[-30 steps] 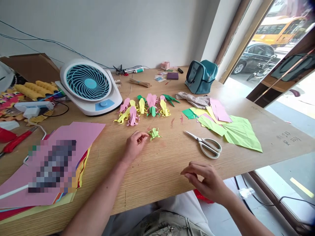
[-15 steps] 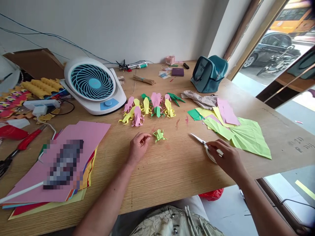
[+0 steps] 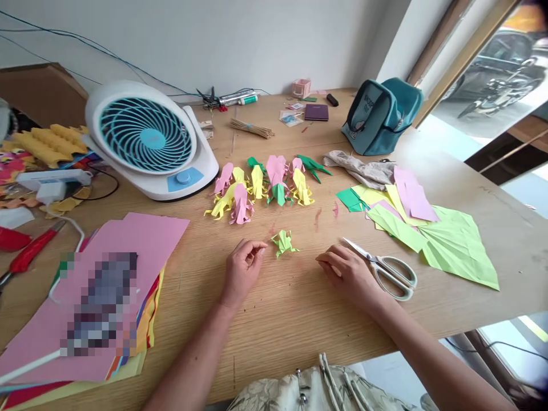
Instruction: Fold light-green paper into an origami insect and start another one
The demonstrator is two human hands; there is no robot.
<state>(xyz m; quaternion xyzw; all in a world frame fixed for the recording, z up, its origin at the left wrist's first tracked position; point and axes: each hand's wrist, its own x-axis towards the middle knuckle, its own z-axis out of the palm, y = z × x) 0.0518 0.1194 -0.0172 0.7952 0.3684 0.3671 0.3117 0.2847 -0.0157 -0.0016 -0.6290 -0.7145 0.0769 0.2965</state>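
Observation:
A small light-green origami frog (image 3: pixel 284 244) sits on the table between my hands. My left hand (image 3: pixel 244 269) rests just left of the frog, apart from it, its fingers curled in with the thumb close to the index finger and nothing visible in them. To the frog's right, my right hand (image 3: pixel 347 275) lies on the table, fingers loosely bent and slightly apart, holding nothing. White-handled scissors (image 3: pixel 391 277) lie with closed blades beside the right hand, which hides part of them. Behind the frog stands a group of pink, yellow and green origami frogs (image 3: pixel 257 182).
At right lie creased light-green paper (image 3: pixel 460 245), coloured scraps and a grey cloth (image 3: pixel 359 168). A teal bag (image 3: pixel 377 117) stands behind them. A white fan (image 3: pixel 149 140) is at back left, with a stack of coloured paper (image 3: pixel 160 234) in front. A bundle of sticks (image 3: pixel 252 128) lies farther back.
My right hand has let go of the scissors, leaving them on the table, and moved left toward the small frog. My left hand stays beside the frog. The view has shifted slightly.

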